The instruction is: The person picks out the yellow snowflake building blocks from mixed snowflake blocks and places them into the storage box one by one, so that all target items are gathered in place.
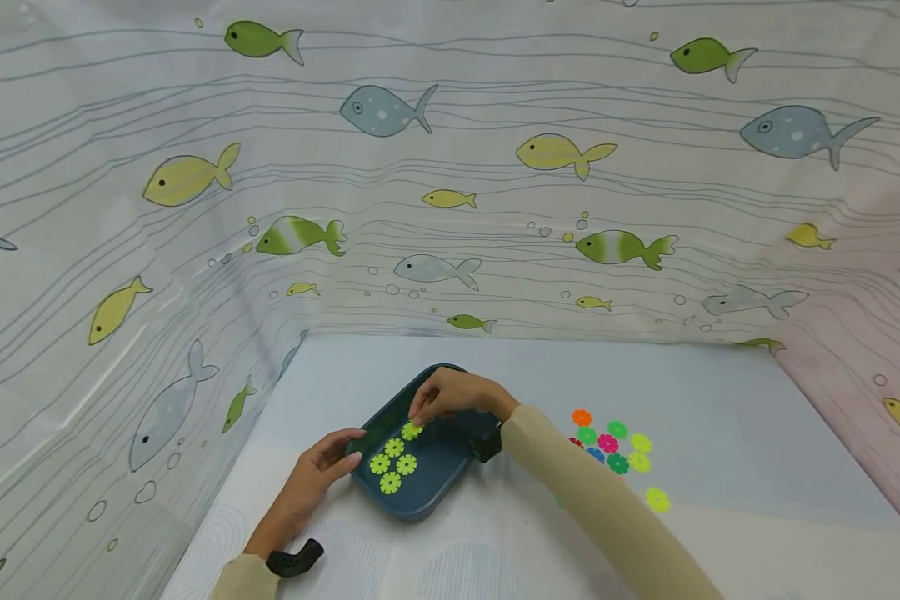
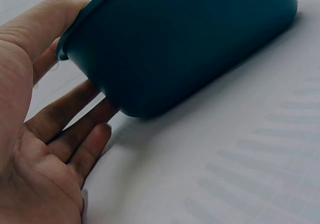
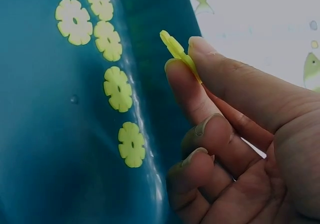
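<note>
Yellow-green notched disc [image 3: 176, 49] — clamped between right fingers [image 3: 184, 83] | left fingers [image 2: 65, 104] held dark-blue rounded tray [image 1: 437, 462] | slackened pinch risked dropping it askew

The tray [image 1: 438, 467] is smooth plastic, glossy along its inner edge; the notched discs [image 3: 113, 45] look matt plastic; the right sleeve [image 1: 600, 500] seems matt cloth.

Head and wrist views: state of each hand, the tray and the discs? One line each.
Blue tray: upright on the tabletop, open on top.
Left hand: holds the tray at its rim.
Right hand: over the tray, pinching a disc.
Pinched disc: yellow-green, off the tray floor.
Tray discs: yellow-green, lying flat; six show.
Tabletop discs: mixed colours, loose, some partly hidden by the sleeve.
</note>
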Motion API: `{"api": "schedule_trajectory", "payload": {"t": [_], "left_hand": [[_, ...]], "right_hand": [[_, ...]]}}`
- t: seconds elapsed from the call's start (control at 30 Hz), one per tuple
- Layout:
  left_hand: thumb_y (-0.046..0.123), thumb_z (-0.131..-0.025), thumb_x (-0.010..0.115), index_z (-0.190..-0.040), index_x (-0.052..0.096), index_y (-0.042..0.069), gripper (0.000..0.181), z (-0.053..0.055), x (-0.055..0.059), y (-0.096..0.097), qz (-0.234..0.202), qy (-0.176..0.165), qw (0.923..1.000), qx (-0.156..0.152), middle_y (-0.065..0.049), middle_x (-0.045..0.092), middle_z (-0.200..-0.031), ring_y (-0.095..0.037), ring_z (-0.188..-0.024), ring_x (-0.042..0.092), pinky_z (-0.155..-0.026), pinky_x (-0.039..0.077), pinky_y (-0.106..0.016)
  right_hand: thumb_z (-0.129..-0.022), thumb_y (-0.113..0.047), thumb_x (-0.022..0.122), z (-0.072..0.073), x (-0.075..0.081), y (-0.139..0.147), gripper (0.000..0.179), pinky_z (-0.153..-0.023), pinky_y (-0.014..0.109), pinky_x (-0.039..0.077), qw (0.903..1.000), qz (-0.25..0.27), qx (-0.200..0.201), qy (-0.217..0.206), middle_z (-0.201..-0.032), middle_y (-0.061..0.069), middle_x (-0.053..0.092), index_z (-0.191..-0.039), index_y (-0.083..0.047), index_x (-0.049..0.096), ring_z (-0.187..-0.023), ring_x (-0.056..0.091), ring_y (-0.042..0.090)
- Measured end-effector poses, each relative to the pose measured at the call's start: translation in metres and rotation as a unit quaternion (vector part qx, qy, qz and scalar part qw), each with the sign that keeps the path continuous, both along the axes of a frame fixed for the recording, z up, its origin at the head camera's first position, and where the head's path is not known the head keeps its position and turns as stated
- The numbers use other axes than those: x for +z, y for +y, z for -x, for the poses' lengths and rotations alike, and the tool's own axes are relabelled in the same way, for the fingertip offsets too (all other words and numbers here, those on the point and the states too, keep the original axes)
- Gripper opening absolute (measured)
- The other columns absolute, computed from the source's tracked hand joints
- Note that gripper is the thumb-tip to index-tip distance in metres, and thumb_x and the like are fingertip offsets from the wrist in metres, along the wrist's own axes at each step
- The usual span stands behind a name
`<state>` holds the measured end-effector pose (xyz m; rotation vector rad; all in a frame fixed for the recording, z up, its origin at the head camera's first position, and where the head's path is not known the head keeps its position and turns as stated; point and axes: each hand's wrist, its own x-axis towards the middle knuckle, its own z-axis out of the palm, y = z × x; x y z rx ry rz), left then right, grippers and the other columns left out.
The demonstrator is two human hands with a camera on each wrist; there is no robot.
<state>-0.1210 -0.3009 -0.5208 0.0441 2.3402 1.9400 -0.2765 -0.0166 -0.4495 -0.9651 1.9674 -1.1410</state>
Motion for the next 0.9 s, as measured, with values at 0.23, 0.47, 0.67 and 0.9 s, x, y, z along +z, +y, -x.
{"api": "schedule_trajectory", "payload": {"t": [0.23,0.47,0.67,0.9], "left_hand": [[0.023,-0.1,0.07,-0.142,0.059,0.015,0.044,0.0006,-0.0003,-0.001,-0.007,0.01,0.9999,-0.009,-0.004,0.05,-0.152,-0.002,-0.14,0.041,-0.105,0.039,-0.015],[0.022,-0.099,0.071,-0.142,0.059,0.013,0.045,-0.0008,0.0013,-0.001,-0.011,0.009,0.9999,-0.006,-0.005,0.05,-0.151,-0.001,-0.136,0.045,-0.104,0.041,-0.016],[0.024,-0.099,0.072,-0.141,0.059,0.014,0.045,-0.001,0.0015,-0.0006,-0.007,0.001,1.0,0.0,-0.003,0.049,-0.153,-0.02,-0.146,0.037,-0.104,0.04,-0.015],[0.024,-0.099,0.072,-0.141,0.059,0.014,0.046,-0.0005,0.0004,-0.0011,-0.007,0.003,1.0,0.0,-0.005,0.048,-0.153,-0.028,-0.149,0.032,-0.103,0.039,-0.014]], "right_hand": [[-0.091,-0.019,0.081,0.0048,-0.0068,-0.0008,0.011,-0.06,0.037,0.044,0.9999,0.0,-0.014,-0.003,-0.09,0.002,0.077,-0.101,-0.013,0.08,-0.063,0.052,0.016],[-0.092,-0.019,0.08,0.0088,-0.0043,-0.0037,0.011,-0.058,0.032,0.043,0.9995,0.01,-0.019,-0.023,-0.09,0.003,0.077,-0.101,-0.012,0.08,-0.063,0.052,0.014],[-0.091,-0.019,0.081,0.0085,-0.0024,-0.0084,0.013,-0.058,0.032,0.042,0.9996,0.014,-0.011,-0.02,-0.089,0.003,0.076,-0.102,-0.011,0.08,-0.062,0.05,0.015],[-0.092,-0.016,0.08,0.0088,-0.0094,-0.0095,0.013,-0.063,0.036,0.044,0.9999,-0.011,-0.001,-0.01,-0.089,0.002,0.077,-0.102,-0.008,0.08,-0.068,0.053,0.019]]}}
